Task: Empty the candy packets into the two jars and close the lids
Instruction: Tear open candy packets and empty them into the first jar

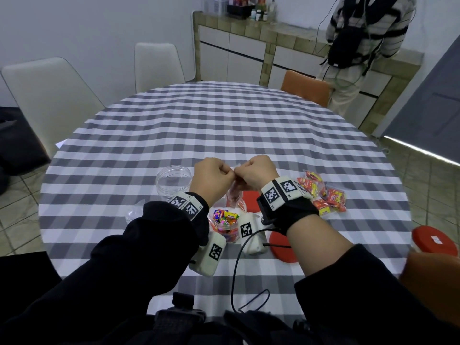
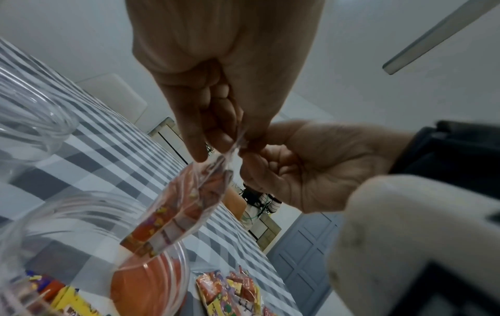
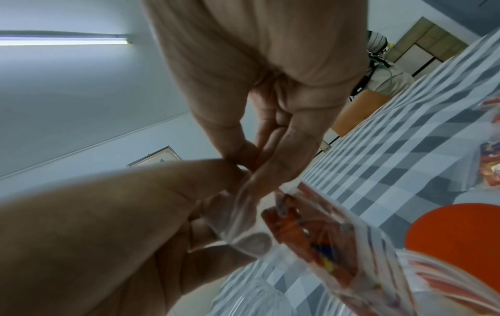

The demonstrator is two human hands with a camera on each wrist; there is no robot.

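Both hands are raised together over the table. My left hand (image 1: 217, 174) and right hand (image 1: 254, 173) each pinch the top edge of one clear candy packet (image 1: 233, 195) holding red-wrapped candies. In the left wrist view the packet (image 2: 184, 209) hangs from the fingertips above the open mouth of a clear jar (image 2: 81, 205). That jar (image 1: 224, 224) holds several colourful candies and is partly hidden by my left wrist. A second clear jar (image 1: 174, 180) stands empty and lidless to the left. A pile of several packets (image 1: 323, 195) lies to the right.
Two red lids lie flat on the checked tablecloth, one (image 1: 251, 200) behind the filled jar and one (image 1: 283, 247) under my right forearm. Another red lid (image 1: 434, 241) sits at the table's right edge. White chairs stand far left; a person stands at the back right counter.
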